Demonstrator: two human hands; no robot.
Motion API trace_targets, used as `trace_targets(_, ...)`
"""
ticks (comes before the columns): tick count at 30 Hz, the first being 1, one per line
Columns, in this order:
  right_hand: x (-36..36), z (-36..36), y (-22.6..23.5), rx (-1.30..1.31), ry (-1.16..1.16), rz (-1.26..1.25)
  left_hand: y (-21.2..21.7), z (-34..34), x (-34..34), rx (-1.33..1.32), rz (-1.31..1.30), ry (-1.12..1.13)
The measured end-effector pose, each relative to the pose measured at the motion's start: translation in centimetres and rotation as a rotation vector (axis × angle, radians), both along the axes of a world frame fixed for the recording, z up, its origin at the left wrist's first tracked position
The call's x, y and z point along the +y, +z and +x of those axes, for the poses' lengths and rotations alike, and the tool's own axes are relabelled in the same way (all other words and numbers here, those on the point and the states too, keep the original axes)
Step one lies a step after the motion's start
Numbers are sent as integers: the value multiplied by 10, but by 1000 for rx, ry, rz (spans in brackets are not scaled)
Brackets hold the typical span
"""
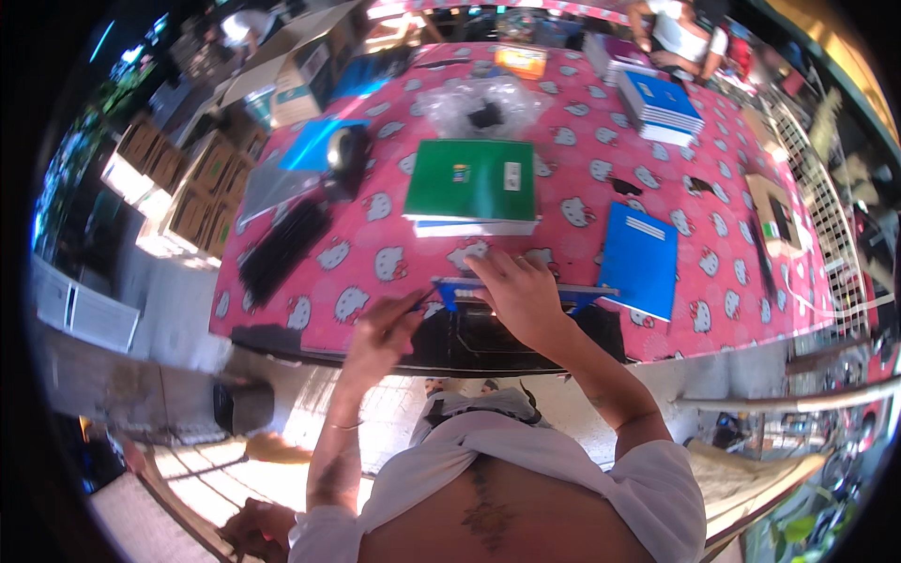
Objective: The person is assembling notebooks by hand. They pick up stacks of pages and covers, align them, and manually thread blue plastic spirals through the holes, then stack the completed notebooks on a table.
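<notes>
At the near edge of the table, a blue notebook (pixel 449 298) stands roughly on edge, its narrow pale side facing up. My right hand (pixel 518 293) lies across it, fingers reaching over the top edge; the thumb is hidden. My left hand (pixel 380 333) is closed beside its left end, pinching a thin dark strip (pixel 419 300) whose exact kind is unclear. Beyond my hands lies a stack of notebooks with a green cover (pixel 469 178) on top. Another blue notebook (pixel 640 258) lies flat to the right. A bundle of black strips (pixel 284 251) rests at left.
A pink cat-print cloth (pixel 572 211) covers the table, with a black patch along its near edge. Clear plastic wrap (pixel 479 108), a black tape dispenser-like object (pixel 347 155) and blue notebook stacks (pixel 660 105) lie farther back. Cardboard boxes (pixel 197 183) stand left. Another person (pixel 685 42) sits far right.
</notes>
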State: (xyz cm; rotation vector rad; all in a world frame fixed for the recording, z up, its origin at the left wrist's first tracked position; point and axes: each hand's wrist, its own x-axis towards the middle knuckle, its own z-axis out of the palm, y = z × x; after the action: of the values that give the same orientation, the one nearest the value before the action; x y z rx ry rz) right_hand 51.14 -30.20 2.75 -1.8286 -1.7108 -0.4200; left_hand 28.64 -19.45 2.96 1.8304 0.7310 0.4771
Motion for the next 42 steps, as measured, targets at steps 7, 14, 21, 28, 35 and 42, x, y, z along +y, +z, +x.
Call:
trace_targets(7, -110, 120, 75, 674, -208, 220, -155, -80, 71, 465, 1046, 241)
trace_targets(14, -125, 178, 133, -78, -352, 70, -130, -8, 91, 199, 847, 241)
trace_targets(21, -97, 192, -97, 54, -418, -573, -95, 69, 34, -87, 268, -286)
trace_targets(28, -84, 67, -72, 651, -22, -452, -70, 145, 66, -36, 727, -231)
trace_targets(35, -67, 63, -57, 738, 29, -131, -87, 168, 128, 22, 1132, -362)
trace_targets(42, -39, 125, -50, 2400, 398, 75, -18, 161, 32, -109, 1211, -518)
